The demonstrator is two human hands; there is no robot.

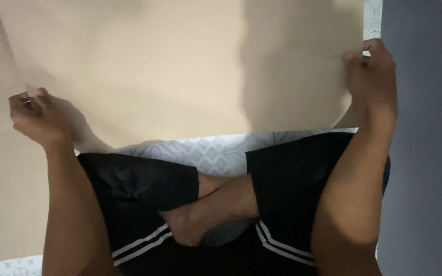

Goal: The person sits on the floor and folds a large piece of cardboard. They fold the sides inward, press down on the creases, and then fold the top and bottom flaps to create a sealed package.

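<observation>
Floor-spread beige sheet (180,66) pinched between both hands.

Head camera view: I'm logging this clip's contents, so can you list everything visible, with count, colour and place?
Large beige paper sheet: one, beige, spread over the floor ahead of the person and across the left side, gripped at two spots.
Patterned floor tiles: several, white with grey motifs, showing below the sheet's near edge and at the corners.
Plain grey wall: one, grey, along the right edge.
Black shorts: one pair, black with white stripes, on the crossed legs at the bottom.
Left hand: pinching the sheet at left.
Right hand: gripping the sheet's right edge.
</observation>
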